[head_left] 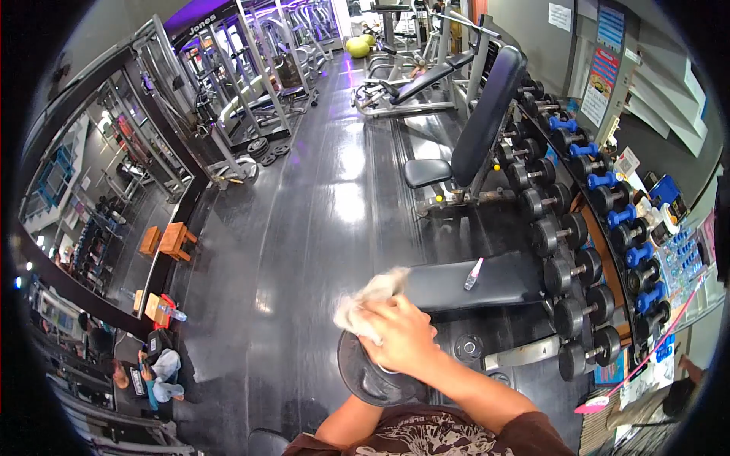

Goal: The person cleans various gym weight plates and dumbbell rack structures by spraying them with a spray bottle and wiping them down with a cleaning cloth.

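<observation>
Soft cloth point(352, 313) met weight plate point(356, 370).
Right hand point(399, 332) clutched cloth; left fingers were hidden, grip indeterminable. Plate seemed heavy, rigid; rim suited holding.

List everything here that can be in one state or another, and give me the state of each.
Cloth, bunched up
Right hand, closed on the cloth
Left hand, hidden, state unclear
Weight plate, held upright or tilted, can't tell; partly covered
Small bottle, pink cap on
Low bench, pad flat
Seat with backrest, back raised
Dumbbells, racked in rows
Exercise balls, inflated
</observation>
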### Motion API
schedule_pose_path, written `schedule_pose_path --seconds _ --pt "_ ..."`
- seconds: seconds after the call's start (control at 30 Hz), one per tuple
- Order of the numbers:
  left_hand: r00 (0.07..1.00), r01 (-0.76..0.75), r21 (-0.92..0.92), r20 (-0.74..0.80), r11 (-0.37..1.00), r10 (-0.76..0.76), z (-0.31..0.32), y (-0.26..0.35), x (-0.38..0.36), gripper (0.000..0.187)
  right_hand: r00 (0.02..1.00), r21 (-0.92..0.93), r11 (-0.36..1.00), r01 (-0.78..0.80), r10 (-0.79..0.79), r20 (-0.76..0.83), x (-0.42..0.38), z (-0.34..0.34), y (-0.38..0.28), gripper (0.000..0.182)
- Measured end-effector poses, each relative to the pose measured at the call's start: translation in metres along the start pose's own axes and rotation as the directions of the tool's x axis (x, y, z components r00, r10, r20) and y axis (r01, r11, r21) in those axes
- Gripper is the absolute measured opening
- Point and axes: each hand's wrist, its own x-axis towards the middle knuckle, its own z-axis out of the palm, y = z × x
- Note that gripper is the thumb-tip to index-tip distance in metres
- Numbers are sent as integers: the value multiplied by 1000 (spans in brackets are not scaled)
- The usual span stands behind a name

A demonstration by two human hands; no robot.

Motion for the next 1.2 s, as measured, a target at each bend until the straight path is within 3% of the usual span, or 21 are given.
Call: schedule_pose_path --seconds 0.03,0.07,0.1,0.13,0.17,0.2,0.27,0.37,0.47,0.57,0.67,0.7,0.8,0.87,0.9,0.97,1.0,1.07,1.13,1.2 --pt "995 -9 347 -88 938 42 0 -12 10 51 998 -30 998 49 -50 -33 -5 5 -2 45" --pt "982 16 648 -155 762 111 1 -21 18 52 994 8 994 106 -106 -14 -13 10 -2 48" --pt "961 68 866 -190 496 200 3 -30 24 53 985 51 987 150 -154 72 -24 10 -3 50" --pt "935 148 973 -196 176 297 4 -40 27 53 967 98 977 187 -201 154 -38 7 -4 52" --pt "906 247 956 -171 -156 388 5 -52 30 54 920 103 968 228 -249 301 -52 1 -6 56" --pt "848 275 934 -124 -226 516 6 -69 32 44 903 65 950 306 -311 296 -69 -3 -10 57" --pt "937 237 950 -169 -203 306 16 -32 27 42 867 142 915 378 -404 294 -89 -10 -15 59" --pt "938 171 932 -54 -319 343 7 -24 10 49 930 238 939 248 -300 214 -82 -12 -4 59" --pt "930 96 907 66 -409 363 -13 -38 -5 59 986 -46 985 165 -165 4 -30 -16 9 53" --pt "927 108 910 53 -399 372 -11 -36 -10 58 986 -167 984 58 -31 162 -26 10 27 52" --pt "923 113 912 50 -394 381 -6 -37 -11 57 978 -236 970 63 -13 208 -54 17 26 52" --pt "922 112 911 54 -396 384 -5 -39 -10 57 985 -188 980 59 -27 168 -62 14 27 50" --pt "924 92 918 66 -385 377 0 -31 -10 56 957 -82 995 51 -25 288 -95 -3 8 49" --pt "968 106 966 -46 -236 246 17 0 -10 50 965 -59 990 127 -110 240 -108 -7 -12 43" --pt "967 114 957 -45 -266 252 18 4 -13 48 961 -38 997 70 -57 270 -114 -5 -15 51" --pt "965 135 935 -48 -328 260 12 -11 0 45 978 27 999 -38 31 207 -95 -13 -1 48" --pt "927 235 708 43 -667 372 12 -5 -14 43 980 68 993 -92 79 181 -81 -18 7 47" --pt "884 243 760 82 -603 459 8 -11 -15 41 986 62 985 -161 163 -33 -37 -24 20 48" --pt "889 189 860 54 -473 454 5 -13 -7 39 993 18 994 -107 107 -53 -7 -9 29 51" --pt "886 171 902 36 -397 463 5 -16 0 37 975 -41 998 -40 48 219 -11 29 31 54"
